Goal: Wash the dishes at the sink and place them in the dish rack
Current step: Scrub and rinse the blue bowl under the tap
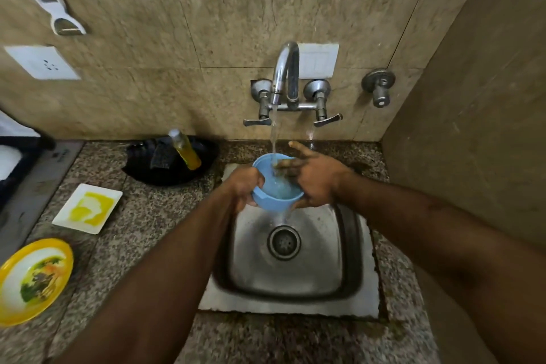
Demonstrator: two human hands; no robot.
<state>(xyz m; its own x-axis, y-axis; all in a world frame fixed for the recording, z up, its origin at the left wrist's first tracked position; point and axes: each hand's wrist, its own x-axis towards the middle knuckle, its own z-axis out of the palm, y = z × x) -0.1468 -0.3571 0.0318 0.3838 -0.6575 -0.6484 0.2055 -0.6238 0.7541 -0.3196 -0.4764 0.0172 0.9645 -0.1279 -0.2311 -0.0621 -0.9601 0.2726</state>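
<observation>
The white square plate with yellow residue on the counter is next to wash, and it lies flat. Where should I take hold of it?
Pinch the white square plate by its raised rim at the right corner, nearest the steel sink, thumb on top. That rim looks clean, while the middle is smeared yellow.

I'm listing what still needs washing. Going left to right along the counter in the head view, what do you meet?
Yellow bowl with food residue → white square plate with yellow smears → black dish holding a soap bottle → blue bowl held under the tap, over the sink.

Left hand (243, 186) grips blue bowl (273, 190) under tap (285, 74); right hand (314, 180) rubs inside.
</observation>
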